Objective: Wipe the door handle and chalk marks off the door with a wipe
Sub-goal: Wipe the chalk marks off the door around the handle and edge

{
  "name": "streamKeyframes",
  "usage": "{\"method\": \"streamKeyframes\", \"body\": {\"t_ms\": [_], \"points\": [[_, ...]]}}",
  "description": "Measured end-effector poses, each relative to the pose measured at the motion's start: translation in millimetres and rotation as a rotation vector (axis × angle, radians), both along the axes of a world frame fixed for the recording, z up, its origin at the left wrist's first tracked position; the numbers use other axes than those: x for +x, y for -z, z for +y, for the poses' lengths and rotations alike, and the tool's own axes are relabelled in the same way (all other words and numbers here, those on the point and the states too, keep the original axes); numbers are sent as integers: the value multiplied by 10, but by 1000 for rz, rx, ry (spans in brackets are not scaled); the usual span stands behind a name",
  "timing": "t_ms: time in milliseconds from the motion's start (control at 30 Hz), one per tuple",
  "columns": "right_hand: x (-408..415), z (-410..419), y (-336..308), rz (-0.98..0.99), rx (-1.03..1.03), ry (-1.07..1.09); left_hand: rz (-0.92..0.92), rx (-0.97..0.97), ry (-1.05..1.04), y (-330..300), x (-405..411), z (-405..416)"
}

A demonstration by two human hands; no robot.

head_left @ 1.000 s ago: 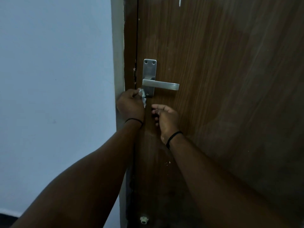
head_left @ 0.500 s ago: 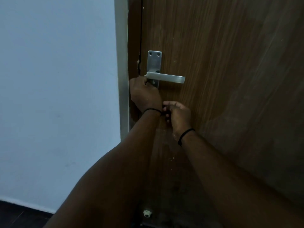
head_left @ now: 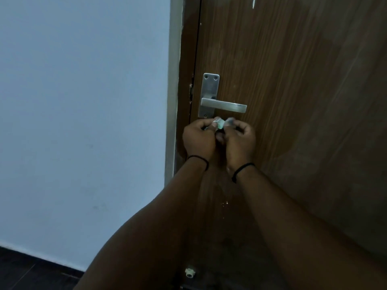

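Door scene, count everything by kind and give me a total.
Door: 1
Door handle: 1
Wipe: 1
Hands: 2, left hand, right hand
Black wristbands: 2
Chalk mark: 1
Door stopper: 1
Total: 9

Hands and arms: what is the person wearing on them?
No sleeves show; both forearms are bare. The left hand has a thin black band round its wrist, and the right hand has another thin black band round its wrist. No gloves, rings or watch show.
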State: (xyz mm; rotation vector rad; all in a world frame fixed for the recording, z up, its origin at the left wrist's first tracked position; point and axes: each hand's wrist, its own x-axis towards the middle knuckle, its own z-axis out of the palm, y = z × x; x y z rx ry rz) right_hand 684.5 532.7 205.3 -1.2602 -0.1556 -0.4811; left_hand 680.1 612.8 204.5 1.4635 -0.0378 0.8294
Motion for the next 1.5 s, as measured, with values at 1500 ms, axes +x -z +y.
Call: {"method": "streamKeyframes", "body": {"t_ms": [1500], "points": [[-145, 129, -1261, -666, -1219, 562, -175, 539, -469, -347, -289, 443]]}}
